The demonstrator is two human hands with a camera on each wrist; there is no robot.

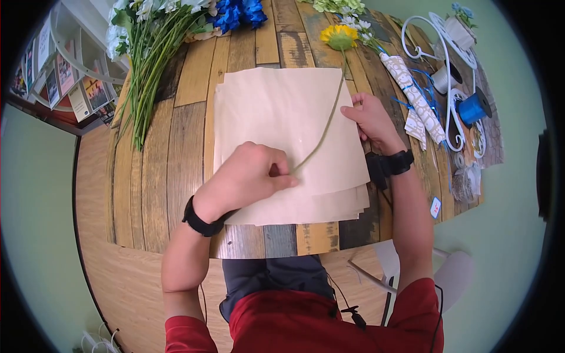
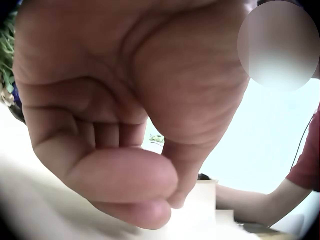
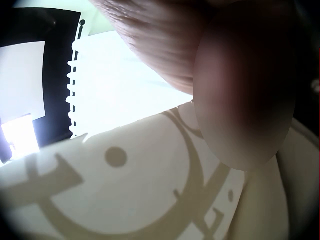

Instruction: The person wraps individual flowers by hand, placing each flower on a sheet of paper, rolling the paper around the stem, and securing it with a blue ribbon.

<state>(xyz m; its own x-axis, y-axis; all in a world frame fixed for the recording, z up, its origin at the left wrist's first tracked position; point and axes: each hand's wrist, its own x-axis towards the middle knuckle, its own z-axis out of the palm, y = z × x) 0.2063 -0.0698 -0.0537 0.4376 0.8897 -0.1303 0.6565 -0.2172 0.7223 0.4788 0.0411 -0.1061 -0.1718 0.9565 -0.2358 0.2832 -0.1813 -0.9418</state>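
Note:
A stack of cream wrapping paper (image 1: 276, 112) lies on the wooden table in the head view. Across it runs the long green stem (image 1: 336, 106) of a yellow sunflower (image 1: 340, 36), its bloom beyond the paper's far right corner. My left hand (image 1: 250, 170) is over the middle of the paper and pinches the lower end of the stem between thumb and fingers. At the paper's right edge, my right hand (image 1: 375, 122) grips the sheets, thumb on top and fingers partly hidden. The right wrist view shows the paper's printed underside (image 3: 145, 170) lifted near that hand.
Long-stemmed flowers (image 1: 147, 76) lie at the left, with blue blooms (image 1: 238, 15) at the back. To the right are a rolled patterned bundle (image 1: 412, 94), a blue ribbon spool (image 1: 474, 108) and a white curled metal stand (image 1: 448, 88). The table's front edge (image 1: 276, 257) is close to the person.

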